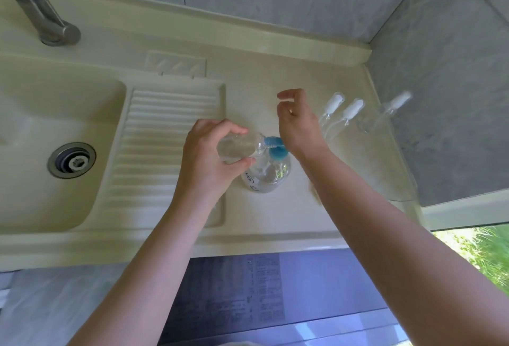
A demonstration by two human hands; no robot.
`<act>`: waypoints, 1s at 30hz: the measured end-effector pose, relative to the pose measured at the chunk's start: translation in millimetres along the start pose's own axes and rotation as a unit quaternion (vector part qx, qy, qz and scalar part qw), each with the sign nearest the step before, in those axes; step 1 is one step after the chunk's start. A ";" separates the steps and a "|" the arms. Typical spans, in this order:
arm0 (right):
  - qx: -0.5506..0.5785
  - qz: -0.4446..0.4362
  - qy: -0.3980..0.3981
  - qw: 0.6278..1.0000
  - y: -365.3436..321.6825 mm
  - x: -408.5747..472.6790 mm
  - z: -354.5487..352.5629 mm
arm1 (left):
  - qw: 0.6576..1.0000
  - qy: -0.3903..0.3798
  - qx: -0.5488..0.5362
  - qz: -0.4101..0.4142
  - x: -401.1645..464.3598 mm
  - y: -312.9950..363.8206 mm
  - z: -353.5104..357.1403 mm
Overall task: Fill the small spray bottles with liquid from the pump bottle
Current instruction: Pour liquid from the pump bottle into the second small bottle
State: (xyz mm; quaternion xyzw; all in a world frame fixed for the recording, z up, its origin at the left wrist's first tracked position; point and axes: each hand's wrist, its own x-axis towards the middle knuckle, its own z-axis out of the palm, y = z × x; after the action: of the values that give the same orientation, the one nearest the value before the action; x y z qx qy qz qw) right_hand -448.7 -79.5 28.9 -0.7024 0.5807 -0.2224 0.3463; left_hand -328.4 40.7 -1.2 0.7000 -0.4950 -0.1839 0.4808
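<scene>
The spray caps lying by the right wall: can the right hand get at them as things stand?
Probably yes. The right hand holds nothing, and the spray caps lie just beyond it on bare counter, with nothing between.

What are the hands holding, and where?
The left hand grips a small clear bottle round its body, tilted at the blue pump. The right hand holds nothing visible.
</scene>
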 end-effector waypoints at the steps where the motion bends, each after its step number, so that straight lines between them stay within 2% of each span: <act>1: 0.003 -0.007 0.008 1.000 -0.4 -0.1 0.2 | 1.000 0.000 -0.001 0.001 -0.4 -0.1 0.6; 7: -0.047 -0.017 0.039 0.998 2.0 -8.5 7.3 | 1.000 -0.006 0.002 -0.010 0.2 -3.5 2.5; 13: 0.011 -0.009 0.047 0.999 0.4 0.3 4.8 | 1.000 -0.008 -0.011 -0.004 0.6 -3.4 0.2; 16: -0.021 -0.025 0.036 0.999 1.4 -1.1 4.3 | 1.000 -0.011 -0.013 -0.010 1.1 -3.1 0.4; 19: -0.094 -0.064 0.079 0.990 3.0 -4.7 8.3 | 1.000 -0.018 -0.007 -0.015 2.2 -2.9 0.9; 22: -0.080 -0.074 0.125 0.986 2.5 -5.5 8.9 | 1.000 -0.020 -0.007 -0.010 3.3 -2.5 0.1; 26: 0.022 -0.039 0.067 0.997 3.5 1.0 3.8 | 1.000 -0.016 -0.019 -0.006 2.2 -2.0 -1.0; 30: -0.026 -0.020 0.029 0.999 3.8 -1.3 5.7 | 1.000 -0.016 -0.011 -0.009 2.8 -4.4 1.1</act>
State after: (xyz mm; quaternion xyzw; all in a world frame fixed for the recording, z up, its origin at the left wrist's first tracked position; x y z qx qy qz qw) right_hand -447.5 -77.2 22.4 -0.7160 0.5821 -0.2338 0.3063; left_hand -325.7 38.0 -4.8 0.6957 -0.4944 -0.2047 0.4793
